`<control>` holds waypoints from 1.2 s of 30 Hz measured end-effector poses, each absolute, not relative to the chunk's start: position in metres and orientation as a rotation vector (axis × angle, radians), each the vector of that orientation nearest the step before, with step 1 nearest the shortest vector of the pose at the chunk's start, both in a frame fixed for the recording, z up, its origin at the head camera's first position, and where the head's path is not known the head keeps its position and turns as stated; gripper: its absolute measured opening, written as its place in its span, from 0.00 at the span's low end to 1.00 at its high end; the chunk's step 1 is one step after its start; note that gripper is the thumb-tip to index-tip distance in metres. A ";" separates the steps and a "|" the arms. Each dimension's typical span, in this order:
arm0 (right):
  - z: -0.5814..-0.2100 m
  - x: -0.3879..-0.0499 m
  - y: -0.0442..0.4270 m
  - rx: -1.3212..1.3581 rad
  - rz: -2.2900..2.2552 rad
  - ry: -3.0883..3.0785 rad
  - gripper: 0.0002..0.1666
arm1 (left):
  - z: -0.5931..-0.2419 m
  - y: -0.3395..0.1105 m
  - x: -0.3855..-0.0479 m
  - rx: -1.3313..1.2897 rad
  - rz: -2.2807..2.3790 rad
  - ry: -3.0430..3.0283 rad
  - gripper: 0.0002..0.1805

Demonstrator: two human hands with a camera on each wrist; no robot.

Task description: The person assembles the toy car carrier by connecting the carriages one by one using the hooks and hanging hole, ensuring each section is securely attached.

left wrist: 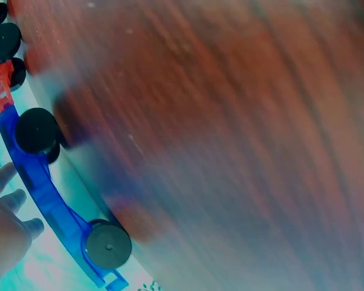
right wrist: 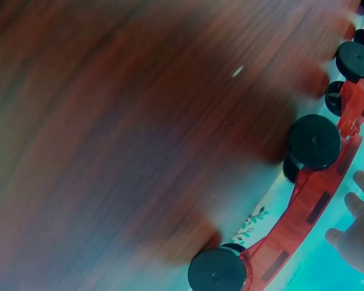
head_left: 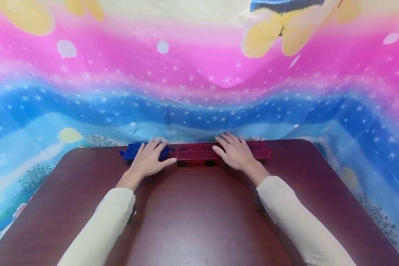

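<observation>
The left hand [head_left: 149, 159], fingers spread wide, is over a blue car [head_left: 129, 152]; the right hand [head_left: 235, 152], equally spread, is over a red car [head_left: 261, 150]. A middle car [head_left: 197, 152], also red, sits between them. Beyond their fingertips, patterned cloth [head_left: 186, 92] backs the table [head_left: 199, 214].

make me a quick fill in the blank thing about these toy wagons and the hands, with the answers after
1. The left hand is nearest the left-end wagon, whose colour is ____.
2. The right hand is nearest the right-end wagon, whose colour is ____.
3. The colour of the wheels on these wagons is ____.

Missing words: blue; red; black
</observation>
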State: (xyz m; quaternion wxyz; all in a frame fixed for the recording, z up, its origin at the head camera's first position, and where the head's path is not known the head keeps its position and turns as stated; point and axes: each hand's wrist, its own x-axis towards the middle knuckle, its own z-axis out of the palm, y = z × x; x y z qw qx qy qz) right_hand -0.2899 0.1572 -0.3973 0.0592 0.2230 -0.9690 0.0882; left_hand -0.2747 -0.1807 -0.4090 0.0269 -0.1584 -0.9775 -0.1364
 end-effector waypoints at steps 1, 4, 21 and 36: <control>-0.398 -0.290 0.156 0.675 0.267 -2.936 0.42 | -0.409 -0.182 -0.274 -0.481 -0.422 -3.024 0.50; -0.399 -0.289 0.151 0.679 0.270 -2.942 0.42 | -0.410 -0.187 -0.272 -0.470 -0.421 -3.029 0.49; -0.402 -0.287 0.115 0.747 0.261 -2.980 0.41 | -0.417 -0.216 -0.268 -0.432 -0.380 -3.029 0.45; -0.400 -0.293 0.102 0.760 0.238 -3.032 0.41 | -0.415 -0.229 -0.275 -0.393 -0.364 -3.052 0.47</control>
